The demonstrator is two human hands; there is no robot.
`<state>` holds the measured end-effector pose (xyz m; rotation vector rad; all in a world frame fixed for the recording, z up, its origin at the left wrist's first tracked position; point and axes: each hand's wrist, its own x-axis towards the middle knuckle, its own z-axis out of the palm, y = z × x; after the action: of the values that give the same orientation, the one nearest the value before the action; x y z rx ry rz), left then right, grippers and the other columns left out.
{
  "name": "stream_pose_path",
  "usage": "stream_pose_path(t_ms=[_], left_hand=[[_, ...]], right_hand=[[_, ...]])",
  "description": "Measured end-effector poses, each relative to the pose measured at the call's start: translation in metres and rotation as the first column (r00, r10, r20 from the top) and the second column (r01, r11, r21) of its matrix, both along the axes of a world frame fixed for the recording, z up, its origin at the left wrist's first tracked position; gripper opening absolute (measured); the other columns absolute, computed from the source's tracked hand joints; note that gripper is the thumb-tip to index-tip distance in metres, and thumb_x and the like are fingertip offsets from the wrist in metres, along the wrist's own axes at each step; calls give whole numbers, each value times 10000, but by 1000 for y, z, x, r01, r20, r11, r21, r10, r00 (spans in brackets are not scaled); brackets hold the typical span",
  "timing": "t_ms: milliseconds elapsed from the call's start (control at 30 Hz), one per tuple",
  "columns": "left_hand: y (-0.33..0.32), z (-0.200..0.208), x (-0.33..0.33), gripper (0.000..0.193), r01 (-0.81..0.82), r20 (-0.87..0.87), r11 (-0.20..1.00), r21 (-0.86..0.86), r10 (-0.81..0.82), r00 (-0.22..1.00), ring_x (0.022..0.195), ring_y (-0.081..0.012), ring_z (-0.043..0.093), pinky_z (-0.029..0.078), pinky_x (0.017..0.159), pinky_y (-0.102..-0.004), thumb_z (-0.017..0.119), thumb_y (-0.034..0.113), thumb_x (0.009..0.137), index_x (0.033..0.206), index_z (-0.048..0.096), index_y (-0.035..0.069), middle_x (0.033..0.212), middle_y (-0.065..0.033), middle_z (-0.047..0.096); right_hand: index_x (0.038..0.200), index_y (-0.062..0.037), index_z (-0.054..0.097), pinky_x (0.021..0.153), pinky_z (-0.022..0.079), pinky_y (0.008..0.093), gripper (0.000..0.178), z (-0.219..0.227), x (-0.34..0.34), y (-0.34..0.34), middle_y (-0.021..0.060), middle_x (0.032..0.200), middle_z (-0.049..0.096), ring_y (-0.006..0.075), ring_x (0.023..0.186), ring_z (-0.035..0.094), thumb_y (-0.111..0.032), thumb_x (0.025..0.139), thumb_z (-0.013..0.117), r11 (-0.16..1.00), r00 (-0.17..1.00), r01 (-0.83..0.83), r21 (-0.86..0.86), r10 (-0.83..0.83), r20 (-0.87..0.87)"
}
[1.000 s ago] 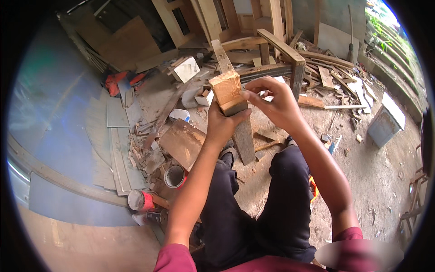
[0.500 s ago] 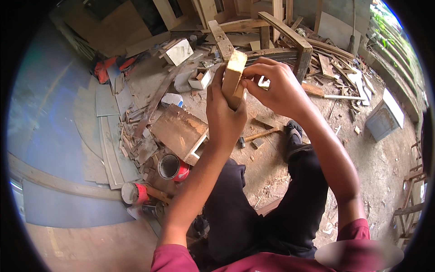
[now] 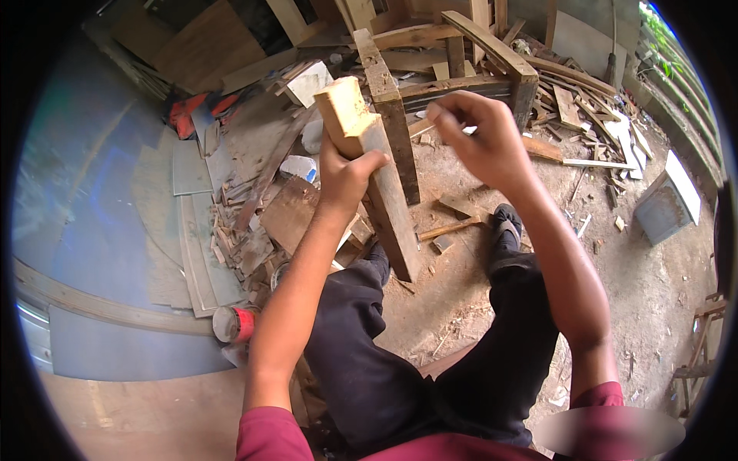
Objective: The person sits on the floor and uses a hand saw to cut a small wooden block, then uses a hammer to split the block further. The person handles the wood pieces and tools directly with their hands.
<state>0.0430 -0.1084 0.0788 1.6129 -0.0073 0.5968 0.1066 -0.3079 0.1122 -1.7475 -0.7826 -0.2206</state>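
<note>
My left hand (image 3: 346, 178) is closed around a long wooden beam (image 3: 392, 219) with a stepped, notched end. The pale cut end points up and away, while the lower end tilts down between my legs. To the right of the beam, my right hand (image 3: 484, 138) hangs in the air, apart from it. Its fingers are curled together, with some blur; anything they hold is too small or hidden to name. Beyond the beam stands a wooden frame (image 3: 503, 58) of thick timbers, one post (image 3: 380, 81) close behind it.
On the floor lies a hammer, its wooden handle (image 3: 450, 228) beside a small wood block (image 3: 442, 244). Scrap wood (image 3: 569, 107) is piled at the far right, near a pale box (image 3: 667, 198). A red can (image 3: 234, 324) and more offcuts (image 3: 246, 253) lie to the left.
My right hand has come away from the wood to the right. My left hand has moved left and turned the beam, so its long side and notched end now show.
</note>
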Motion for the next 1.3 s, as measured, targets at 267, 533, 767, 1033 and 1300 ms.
stream_pose_path(t_ms=[267, 533, 767, 1033, 1300], left_hand=[[-22, -20, 6, 627, 289, -43, 951, -107, -295, 954, 1047, -163, 598, 472, 898, -290, 667, -35, 627, 1239, 533, 0, 1160, -74, 616], [-42, -38, 14, 670, 228, -21, 973, -37, -229, 973, 1077, -175, 591, 473, 934, -310, 705, -1, 669, 1300, 481, 16, 1163, -77, 598], [-44, -35, 11, 705, 327, -33, 943, -67, -330, 944, 1078, -175, 586, 482, 922, -312, 721, -68, 647, 1295, 458, 21, 1172, -77, 583], [-33, -31, 3, 602, 233, -31, 896, -379, -264, 964, 989, -231, 646, 524, 892, -346, 630, -17, 657, 1248, 512, -21, 1089, -127, 641], [-28, -28, -8, 714, 391, 25, 808, -440, -425, 905, 1074, -252, 613, 493, 976, -386, 594, 20, 628, 1331, 472, 1, 1154, -126, 616]], right_hand=[[1010, -38, 716, 687, 521, 329, 227, -26, 11, 9, 103, 861, 659, 201, 749, 647, -175, 836, 764, 998, 966, -25, 53, 10, 257], [977, -41, 755, 712, 520, 318, 179, -40, 13, 4, 83, 892, 685, 170, 773, 644, -117, 816, 775, 999, 985, -8, 53, -1, 174], [996, 19, 561, 745, 488, 429, 123, -41, 3, -1, 188, 918, 569, 400, 865, 593, -52, 913, 619, 997, 939, 16, -75, 11, 343], [830, -9, 575, 534, 363, 227, 369, -39, 8, -10, -28, 652, 515, 40, 601, 421, -326, 1019, 568, 897, 986, -10, 441, 82, -146], [916, 1, 699, 522, 385, 224, 228, -38, -16, 1, -26, 678, 584, 35, 578, 467, -225, 910, 727, 962, 996, -11, 271, 34, -82]])
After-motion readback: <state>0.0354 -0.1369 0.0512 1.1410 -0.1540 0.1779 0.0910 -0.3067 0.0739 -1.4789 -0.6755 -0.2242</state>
